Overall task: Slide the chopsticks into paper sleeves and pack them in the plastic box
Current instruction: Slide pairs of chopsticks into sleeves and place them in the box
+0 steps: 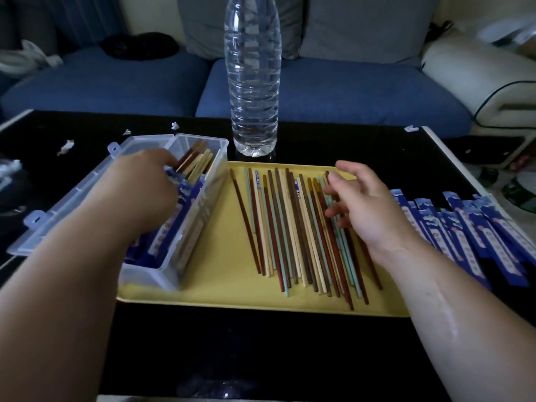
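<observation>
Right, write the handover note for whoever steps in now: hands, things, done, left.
Left hand: inside the plastic box, at the sleeved chopsticks; grip hidden.
Right hand: open, fingers over the loose chopsticks on the yellow tray.
Paper sleeves: spread on the table, right of the tray.
Done: a batch sleeved and in the box.
Left: sleeve and pack the loose ones.

Clear plastic bottle (253, 82) stands upright on the black table (261, 343), just behind the yellow tray (203, 294). White paper scraps (66, 146) dot the table's far left. Behind it all, a blue sofa (348, 91) with grey cushions (368, 27).
</observation>
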